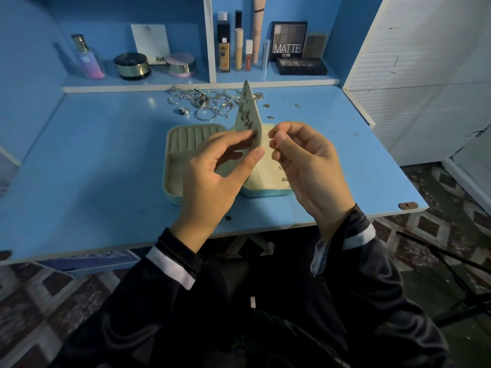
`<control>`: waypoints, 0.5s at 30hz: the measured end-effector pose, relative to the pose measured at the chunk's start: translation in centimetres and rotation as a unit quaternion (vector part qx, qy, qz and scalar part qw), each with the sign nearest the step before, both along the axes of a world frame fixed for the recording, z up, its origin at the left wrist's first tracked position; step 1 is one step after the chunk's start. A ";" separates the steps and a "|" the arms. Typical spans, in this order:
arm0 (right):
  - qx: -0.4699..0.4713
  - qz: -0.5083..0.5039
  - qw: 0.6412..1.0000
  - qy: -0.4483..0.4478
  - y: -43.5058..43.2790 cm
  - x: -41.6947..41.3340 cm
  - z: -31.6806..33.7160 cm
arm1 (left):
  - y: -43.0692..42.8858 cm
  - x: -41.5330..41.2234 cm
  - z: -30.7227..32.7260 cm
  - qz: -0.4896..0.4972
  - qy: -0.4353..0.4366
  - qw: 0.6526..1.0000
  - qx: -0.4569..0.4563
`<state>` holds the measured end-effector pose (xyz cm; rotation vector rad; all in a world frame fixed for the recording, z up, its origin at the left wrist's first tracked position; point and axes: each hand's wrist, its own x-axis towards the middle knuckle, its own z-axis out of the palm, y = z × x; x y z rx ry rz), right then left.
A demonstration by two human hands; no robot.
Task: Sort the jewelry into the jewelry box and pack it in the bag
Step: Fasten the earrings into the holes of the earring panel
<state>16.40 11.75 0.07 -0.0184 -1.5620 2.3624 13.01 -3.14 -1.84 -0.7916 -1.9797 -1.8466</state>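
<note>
The open pale-green velvet-lined jewelry box [174, 166] lay on the blue table [93, 160]. Its cream earring panel [245, 115] stood upright, long axis pointing away, pinched by the left hand [212, 176]. The right hand [305, 160] clamped a small metal earring [276, 132]

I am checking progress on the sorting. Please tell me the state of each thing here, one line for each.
jewelry box: open, flat on the desk
earring panel: raised upright, earrings pinned on it
left hand: pinching the panel
right hand: pinching a small piece
loose jewelry: unsorted pile behind the box
</note>
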 end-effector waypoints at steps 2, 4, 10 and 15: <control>-0.005 0.018 1.000 0.002 -0.4 0.1 -0.1 | -0.2 0.0 0.0 -0.005 -0.016 1.000 0.014; -0.013 0.029 0.999 0.003 -0.8 0.2 -0.2 | -0.3 0.1 0.1 -0.007 -0.023 0.999 0.022; -0.048 0.048 0.998 -0.016 -1.7 0.3 -0.2 | -0.5 0.4 0.1 -0.016 -0.044 0.997 0.055; -0.074 0.058 0.995 -0.020 -1.9 0.0 -0.3 | -0.7 0.3 0.1 -0.019 -0.051 0.997 0.061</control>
